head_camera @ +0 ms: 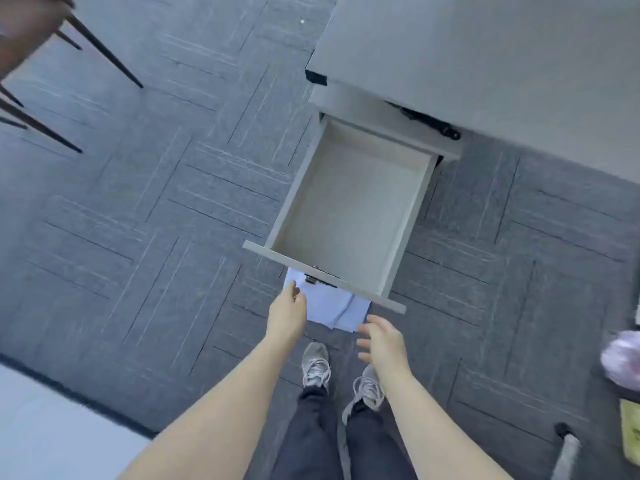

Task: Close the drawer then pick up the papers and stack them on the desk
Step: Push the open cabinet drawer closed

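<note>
The pale grey, open-topped pull-out drawer [349, 209] stands fully extended from the grey cabinet under the light grey desk [519, 57], and it looks empty inside. Both hands reach toward its front panel: the left hand [287, 311] is just below the panel's left part, fingers loosely curled and grasping nothing, while the right hand [381, 337] hangs spread and empty, a little short of the panel's right end. The pale blue-white sheets of paper [332, 308] lie on the dark grey carpet tiles [138, 202] between the two hands, partly tucked beneath the drawer front.

The likely slip is a lopsided push: pressing from the left side alone could skew the drawer on its runners and jam it. Fingers curled over the top edge could get pinched as it shuts. The loose sheets may slide apart or crease when gathered, and the shoes [315, 365] just behind the hands could tread on them
</note>
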